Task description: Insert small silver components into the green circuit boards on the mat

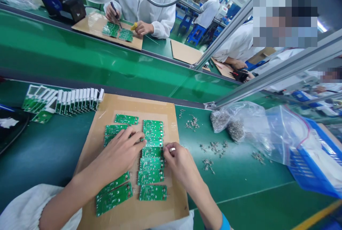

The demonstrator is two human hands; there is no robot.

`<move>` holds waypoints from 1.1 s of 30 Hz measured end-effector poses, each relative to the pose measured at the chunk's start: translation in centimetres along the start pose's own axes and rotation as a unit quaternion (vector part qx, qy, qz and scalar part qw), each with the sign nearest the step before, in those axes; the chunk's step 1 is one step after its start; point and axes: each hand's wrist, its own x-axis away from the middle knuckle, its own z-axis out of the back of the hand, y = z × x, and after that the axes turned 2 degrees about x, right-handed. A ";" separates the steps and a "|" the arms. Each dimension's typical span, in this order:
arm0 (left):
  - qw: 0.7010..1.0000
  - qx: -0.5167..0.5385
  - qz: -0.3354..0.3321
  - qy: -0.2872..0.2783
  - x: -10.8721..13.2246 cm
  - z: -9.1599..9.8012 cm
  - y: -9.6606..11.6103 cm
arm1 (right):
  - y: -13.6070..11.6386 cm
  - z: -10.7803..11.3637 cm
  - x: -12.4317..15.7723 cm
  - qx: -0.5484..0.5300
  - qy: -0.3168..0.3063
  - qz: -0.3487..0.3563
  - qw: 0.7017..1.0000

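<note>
Two hands of ours rest on the cardboard sheet [128,110]: our left hand [119,155], fingers spread, lies over green circuit boards [152,130], and our right hand [179,164] pinches a small silver part [172,149] beside one board. Right of the sheet lie loose metal terminals [212,147]; past its far left corner, finned assemblies [77,100] stand lined up.

Bench: green-topped workbench [235,183] beneath both hands
Under the hands: cardboard sheet [128,107] bearing green circuit boards [153,130]
Ahead of the left hand [120,151]: row of upright board assemblies [64,102]
Right of the right hand [179,162]: loose metal terminals [213,148], clear plastic bag [256,126]
Farther right: blue plastic crate [307,166]
</note>
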 end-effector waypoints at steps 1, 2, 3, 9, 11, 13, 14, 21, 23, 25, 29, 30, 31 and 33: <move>1.000 -0.001 0.000 0.000 0.0 0.0 0.0 | -0.1 0.0 0.0 0.005 -0.001 0.006 1.000; 1.000 -0.002 0.000 0.000 -0.1 0.0 0.0 | -0.1 0.0 0.0 0.010 -0.002 0.010 1.000; 1.000 -0.005 0.001 0.001 -0.1 0.1 0.0 | -0.2 0.1 0.0 0.015 -0.005 0.014 1.000; 0.998 -0.067 -0.009 0.012 0.1 1.2 1.1 | -0.4 0.5 0.0 0.020 -0.020 0.020 0.999; 0.997 -0.067 -0.033 0.012 0.6 1.4 1.6 | -0.3 0.6 0.0 0.015 -0.021 0.023 0.999; 0.996 -0.064 -0.060 0.012 1.2 1.4 2.0 | -0.3 0.8 -0.1 0.015 -0.020 0.028 0.999; 0.995 -0.066 -0.069 0.011 1.4 1.4 2.1 | -0.3 0.8 -0.1 0.018 -0.020 0.028 0.999; 0.994 -0.094 -0.053 0.001 1.4 0.7 3.1 | -0.4 1.5 -0.5 0.059 -0.051 0.053 0.996; 0.992 -0.110 -0.057 -0.001 0.9 0.4 3.6 | -0.4 1.6 -0.6 0.056 -0.054 0.057 0.995; 0.990 -0.125 -0.064 -0.002 0.4 0.0 4.0 | -0.2 1.6 -0.7 0.048 -0.052 0.047 0.996; 0.987 -0.150 -0.056 -0.012 -0.1 -0.8 4.7 | -0.1 1.3 -0.7 0.020 -0.050 0.034 0.998; 0.987 -0.153 -0.053 -0.013 -0.1 -0.9 4.8 | -0.1 1.2 -0.7 0.011 -0.048 0.031 0.998; 0.987 -0.155 -0.050 -0.012 0.0 -1.0 4.9 | -0.1 1.1 -0.6 0.005 -0.045 0.028 0.999; 0.987 -0.157 -0.046 -0.007 0.1 -1.0 5.1 | -0.2 1.0 -0.6 -0.002 -0.039 0.019 0.999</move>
